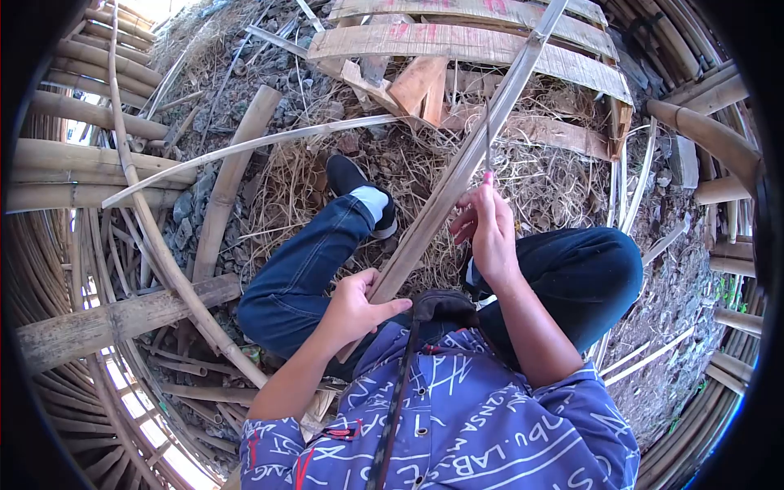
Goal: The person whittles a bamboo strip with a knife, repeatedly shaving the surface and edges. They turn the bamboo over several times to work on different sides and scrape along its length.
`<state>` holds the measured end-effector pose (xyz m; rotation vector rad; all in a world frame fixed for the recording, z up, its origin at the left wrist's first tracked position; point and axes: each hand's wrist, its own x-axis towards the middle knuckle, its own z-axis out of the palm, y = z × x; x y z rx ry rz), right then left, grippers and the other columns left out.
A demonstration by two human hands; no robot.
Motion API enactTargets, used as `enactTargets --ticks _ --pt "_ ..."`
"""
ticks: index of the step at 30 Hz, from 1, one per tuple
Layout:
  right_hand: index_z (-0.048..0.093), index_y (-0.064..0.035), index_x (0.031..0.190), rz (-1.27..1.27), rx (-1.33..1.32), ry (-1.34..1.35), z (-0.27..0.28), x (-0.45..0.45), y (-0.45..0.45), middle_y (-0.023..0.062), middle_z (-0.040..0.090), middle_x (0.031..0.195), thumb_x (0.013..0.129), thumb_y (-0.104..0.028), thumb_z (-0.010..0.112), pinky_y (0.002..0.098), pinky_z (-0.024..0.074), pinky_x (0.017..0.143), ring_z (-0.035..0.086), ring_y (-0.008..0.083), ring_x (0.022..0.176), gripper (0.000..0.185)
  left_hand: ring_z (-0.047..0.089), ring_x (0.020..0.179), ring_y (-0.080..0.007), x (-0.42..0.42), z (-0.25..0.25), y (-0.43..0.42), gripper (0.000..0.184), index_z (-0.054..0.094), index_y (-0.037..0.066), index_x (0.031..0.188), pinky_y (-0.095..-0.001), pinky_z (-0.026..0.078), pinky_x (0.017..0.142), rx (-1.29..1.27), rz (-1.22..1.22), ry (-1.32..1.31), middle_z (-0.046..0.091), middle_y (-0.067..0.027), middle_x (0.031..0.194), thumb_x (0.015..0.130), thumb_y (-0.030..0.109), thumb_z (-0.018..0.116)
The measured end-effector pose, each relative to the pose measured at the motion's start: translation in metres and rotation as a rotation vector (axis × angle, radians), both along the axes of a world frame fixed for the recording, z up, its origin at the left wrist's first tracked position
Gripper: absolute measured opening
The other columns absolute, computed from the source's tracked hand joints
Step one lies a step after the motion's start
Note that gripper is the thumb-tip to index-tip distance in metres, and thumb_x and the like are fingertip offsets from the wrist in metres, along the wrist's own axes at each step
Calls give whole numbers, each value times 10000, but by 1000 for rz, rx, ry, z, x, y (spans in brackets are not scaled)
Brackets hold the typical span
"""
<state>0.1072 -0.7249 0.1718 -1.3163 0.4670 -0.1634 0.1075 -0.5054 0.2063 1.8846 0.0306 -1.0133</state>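
A long split bamboo strip (451,186) runs slantwise from my lap up past the wooden pallet. Near its lower end my left hand (359,304) is closed round it, thumb lying across the strip. To the right of the strip is my right hand (487,224), raised, with its fingers curled. A thin dark blade (488,135) stands up from the fingertips of that hand, close beside the strip; its handle is hidden in the hand.
A slatted wooden pallet (490,45) lies ahead. A thin curved strip (253,144) reaches left from it. Bamboo poles (233,180) lie at the left, and a bamboo wall (94,174) stands beyond. Straw and shavings cover the ground around my bent legs.
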Motion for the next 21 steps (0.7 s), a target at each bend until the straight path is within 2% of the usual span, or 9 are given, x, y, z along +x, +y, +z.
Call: enactTargets --ticks 4,6,8,10,13,16,17,18,21 --pt "523 -46 774 137 -139 -18 2 -31 3 0 486 560 1029 -422 309 200 338 431 473 56 473 502 468 448 -20 0 -6 -16 341 595 21 876 -185 359 369 -27 42 -22 565 11 641 696 176 840" --pt "499 -21 782 186 -85 120 9 -43 -1 -11 467 617 1030 -313 381 234 367 459 468 60 517 400 487 480 -26 0 -12 -25 343 597 18 873 -192 383 402 -70 52 -55 578 2 658 691 173 842" --pt "504 -13 800 201 -99 152 3 -50 -4 -17 462 617 1027 -296 396 239 359 466 449 54 532 378 506 512 -31 -1 -21 -33 345 599 14 869 -200 407 434 -106 65 -85 590 -7 675 685 171 845" --pt "510 -5 817 208 -106 185 -2 -54 -2 -23 457 617 1024 -279 412 245 351 474 429 47 546 357 627 702 -142 -1 -32 -40 397 615 -31 906 -287 498 660 -84 -7 -268 671 -121 788 688 222 829" --pt "523 40 885 230 -258 125 -5 -56 2 0 450 608 1009 -244 455 278 345 486 380 59 582 318 627 711 -149 0 -34 -49 380 620 -43 903 -312 494 657 -73 -15 -269 670 -124 774 698 215 811" --pt "537 38 833 301 -322 144 -7 -59 2 71 439 575 998 -260 477 315 357 489 387 95 557 346 626 684 -143 -3 -44 -52 348 620 -40 886 -305 491 634 -89 -13 -262 663 -117 742 715 207 796" --pt "556 32 808 302 -388 119 -7 -59 3 139 477 565 988 -287 484 354 388 498 457 189 498 373 625 670 -141 -5 -47 -53 331 618 -39 871 -303 489 622 -117 14 -233 659 -114 722 724 204 788" --pt "556 32 808 301 -388 125 -8 -60 3 139 477 565 988 -287 484 354 388 498 457 189 498 373 625 670 -141 -7 -49 -54 331 618 -39 871 -303 489 622 -118 12 -227 659 -114 722 724 204 788" --pt "598 10 776 371 -520 226 -9 -60 4 224 545 606 960 -354 504 417 441 531 581 396 586 419 618 640 -133 -11 -43 -59 301 612 -33 846 -301 485 593 -149 28 -199 647 -94 687 745 203 769"
